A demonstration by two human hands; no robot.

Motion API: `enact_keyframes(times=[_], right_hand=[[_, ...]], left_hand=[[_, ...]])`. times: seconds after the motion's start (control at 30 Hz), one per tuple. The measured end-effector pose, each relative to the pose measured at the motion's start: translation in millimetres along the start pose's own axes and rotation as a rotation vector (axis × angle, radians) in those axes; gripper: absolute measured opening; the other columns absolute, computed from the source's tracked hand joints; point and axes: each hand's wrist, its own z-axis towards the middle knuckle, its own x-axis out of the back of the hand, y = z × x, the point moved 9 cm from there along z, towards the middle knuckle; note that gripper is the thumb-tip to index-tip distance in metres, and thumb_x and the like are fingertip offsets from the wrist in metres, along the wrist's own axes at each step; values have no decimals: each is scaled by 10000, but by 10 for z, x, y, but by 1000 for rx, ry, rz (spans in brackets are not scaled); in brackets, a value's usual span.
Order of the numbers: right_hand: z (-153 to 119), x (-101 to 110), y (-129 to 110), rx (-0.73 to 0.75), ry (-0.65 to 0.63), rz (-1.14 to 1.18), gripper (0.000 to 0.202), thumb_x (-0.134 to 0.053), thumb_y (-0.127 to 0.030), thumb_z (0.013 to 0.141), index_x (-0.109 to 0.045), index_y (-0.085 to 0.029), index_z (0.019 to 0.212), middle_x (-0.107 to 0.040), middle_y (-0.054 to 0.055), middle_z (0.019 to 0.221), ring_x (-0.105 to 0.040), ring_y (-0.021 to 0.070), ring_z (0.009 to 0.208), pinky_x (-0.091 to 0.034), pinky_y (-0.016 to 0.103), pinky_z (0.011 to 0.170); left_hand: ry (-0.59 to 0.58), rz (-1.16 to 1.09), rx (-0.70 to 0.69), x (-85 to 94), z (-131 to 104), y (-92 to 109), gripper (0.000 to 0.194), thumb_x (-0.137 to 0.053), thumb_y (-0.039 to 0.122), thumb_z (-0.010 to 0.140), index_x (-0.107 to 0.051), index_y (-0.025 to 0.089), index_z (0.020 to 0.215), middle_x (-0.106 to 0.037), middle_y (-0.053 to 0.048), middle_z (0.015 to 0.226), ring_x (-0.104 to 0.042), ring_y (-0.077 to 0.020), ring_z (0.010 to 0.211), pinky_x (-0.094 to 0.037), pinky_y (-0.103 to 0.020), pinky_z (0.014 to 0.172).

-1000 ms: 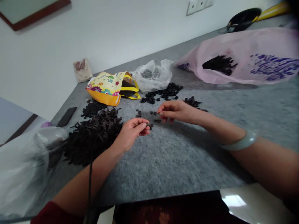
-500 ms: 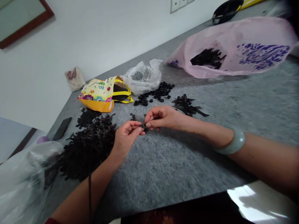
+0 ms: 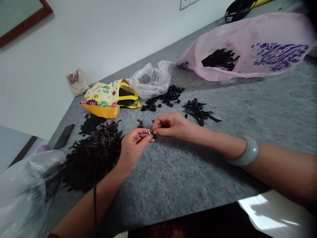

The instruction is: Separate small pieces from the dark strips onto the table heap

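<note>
Over the grey table my left hand point(image 3: 135, 142) is closed, thumb and fingertips pinching a small dark piece with a shiny silver glint point(image 3: 150, 133). My right hand point(image 3: 170, 125) is closed too, its thumb and forefinger pinched at a small black bit right beside it; its exact kind is too small to tell. The fingertips of both hands almost meet. A few dark scraps point(image 3: 140, 123) lie just behind my left fingertips. Beyond my right wrist is a small heap of black strips point(image 3: 198, 110). Left of my left hand spreads a large pile of black strips point(image 3: 91, 162).
Small round black pieces point(image 3: 170, 95) lie before a white plastic bag point(image 3: 151, 81) with small grey pieces inside. A yellow printed bag point(image 3: 102, 99) stands left of it. A pink bag point(image 3: 247, 36) holds black strips. A dark flat object point(image 3: 63, 136) and clear plastic point(image 3: 22, 191) are at left.
The piece in my left fingers now shows a bright silver glint. Both hands stay close together with only slight finger movement, and the view has shifted a little.
</note>
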Motion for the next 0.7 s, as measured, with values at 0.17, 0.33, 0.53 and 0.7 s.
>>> enact_keyframes(times=[0.17, 0.33, 0.53, 0.7], right_hand=[[-31, 4, -76, 66, 47, -58, 99, -689, -247, 773, -651, -162, 742, -644, -13, 672, -552, 98, 604, -400, 227, 543], [-18, 5, -31, 51, 49, -11, 114, -681, -264, 795, -654, -167, 744, -619, -20, 652, -527, 94, 589, -379, 227, 531], [2, -32, 40, -9, 4, 13, 174, -700, -331, 812, -676, -168, 758, -555, -42, 607, -451, 73, 522, -340, 215, 474], [5, -52, 84, -56, -7, 6, 177, -690, -327, 811, -668, -164, 743, -544, -42, 587, -446, 68, 502, -344, 203, 442]], left_hand=[[5, -12, -2, -4, 8, -8, 182, -756, 236, 754, -680, 163, 903, -757, -18, 780, -758, -165, 712, -602, -255, 690], [18, -57, 6, -22, 3, -31, 171, -769, 211, 750, -669, 173, 883, -749, -3, 764, -757, -152, 704, -594, -232, 680], [10, -80, 4, -31, -4, -15, 151, -756, 186, 759, -664, 175, 878, -744, 6, 764, -753, -146, 677, -586, -221, 652], [23, -74, 8, -9, -16, -15, 148, -763, 177, 757, -676, 169, 877, -750, -5, 778, -750, -148, 674, -582, -222, 648]])
